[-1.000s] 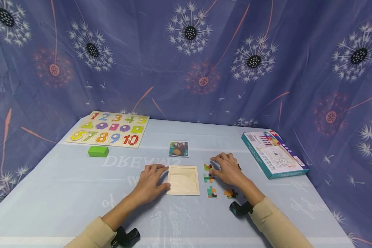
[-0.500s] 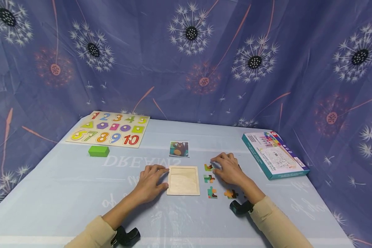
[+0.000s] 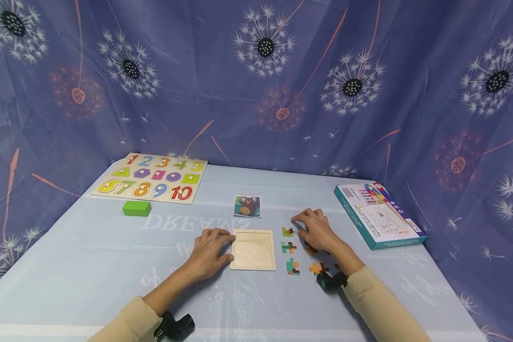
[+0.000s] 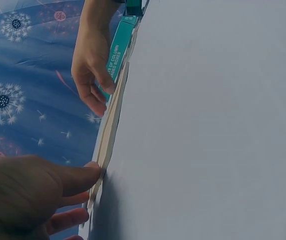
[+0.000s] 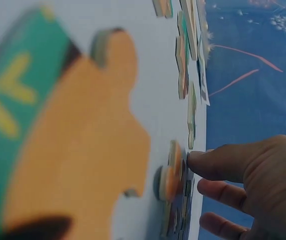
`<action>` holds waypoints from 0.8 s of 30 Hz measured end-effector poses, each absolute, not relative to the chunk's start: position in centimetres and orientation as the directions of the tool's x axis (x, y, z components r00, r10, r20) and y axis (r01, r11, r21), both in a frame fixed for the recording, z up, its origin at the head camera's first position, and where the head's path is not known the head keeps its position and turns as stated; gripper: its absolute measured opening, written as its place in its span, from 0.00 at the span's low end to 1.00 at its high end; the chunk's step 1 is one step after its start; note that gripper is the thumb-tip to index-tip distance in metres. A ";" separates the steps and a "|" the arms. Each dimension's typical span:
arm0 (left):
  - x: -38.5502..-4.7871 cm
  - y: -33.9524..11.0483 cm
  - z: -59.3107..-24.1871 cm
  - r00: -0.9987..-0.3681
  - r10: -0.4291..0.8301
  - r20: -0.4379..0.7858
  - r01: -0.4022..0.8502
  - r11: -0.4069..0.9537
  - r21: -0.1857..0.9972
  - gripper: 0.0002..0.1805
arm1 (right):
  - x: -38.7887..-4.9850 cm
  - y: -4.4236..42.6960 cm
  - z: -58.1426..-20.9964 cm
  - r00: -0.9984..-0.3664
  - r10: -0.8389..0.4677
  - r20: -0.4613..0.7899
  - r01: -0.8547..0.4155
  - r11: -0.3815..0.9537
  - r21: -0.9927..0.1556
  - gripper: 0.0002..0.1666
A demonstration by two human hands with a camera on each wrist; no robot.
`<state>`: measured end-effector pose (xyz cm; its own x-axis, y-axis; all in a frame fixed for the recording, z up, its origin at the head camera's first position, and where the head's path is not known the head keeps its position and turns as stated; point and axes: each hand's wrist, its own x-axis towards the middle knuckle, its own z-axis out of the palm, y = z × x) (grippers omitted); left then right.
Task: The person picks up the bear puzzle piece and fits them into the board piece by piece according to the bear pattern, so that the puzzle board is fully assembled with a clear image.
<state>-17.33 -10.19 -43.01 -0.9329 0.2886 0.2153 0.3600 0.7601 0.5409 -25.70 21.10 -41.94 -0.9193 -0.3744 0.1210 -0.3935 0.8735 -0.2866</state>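
At the centre of the head view, the left hand (image 3: 208, 254), fingers loosely extended, touches the left edge of a smooth, shallow, square wooden tray (image 3: 253, 251). Farther right, the right hand (image 3: 318, 230), relaxed with thumb and fingers parted, holds nothing beside flat, knobbed jigsaw pieces (image 3: 288, 247). Right of these lies a teal-sided box (image 3: 380, 216).

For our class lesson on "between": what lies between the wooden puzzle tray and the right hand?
The head view shows loose jigsaw pieces between the wooden puzzle tray and right hand.
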 end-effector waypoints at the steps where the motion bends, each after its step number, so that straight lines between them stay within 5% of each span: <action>1: -17.3 -10.2 -43.1 -0.932 0.290 0.217 0.362 0.761 0.538 0.23 | -25.8 21.1 -42.0 -0.918 -0.377 0.122 -0.396 0.873 -0.286 0.21; 24: -17.3 -10.1 -43.0 -0.937 0.294 0.190 0.349 0.754 0.557 0.23 | -26.5 20.3 -41.7 -0.886 -0.463 0.003 -0.438 0.836 -0.330 0.23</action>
<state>-17.27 -10.10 -42.99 -0.9368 0.2940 0.1898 0.3493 0.7537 0.5567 -26.50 20.29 -41.69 -0.8863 -0.4631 0.0028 -0.4380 0.8363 -0.3297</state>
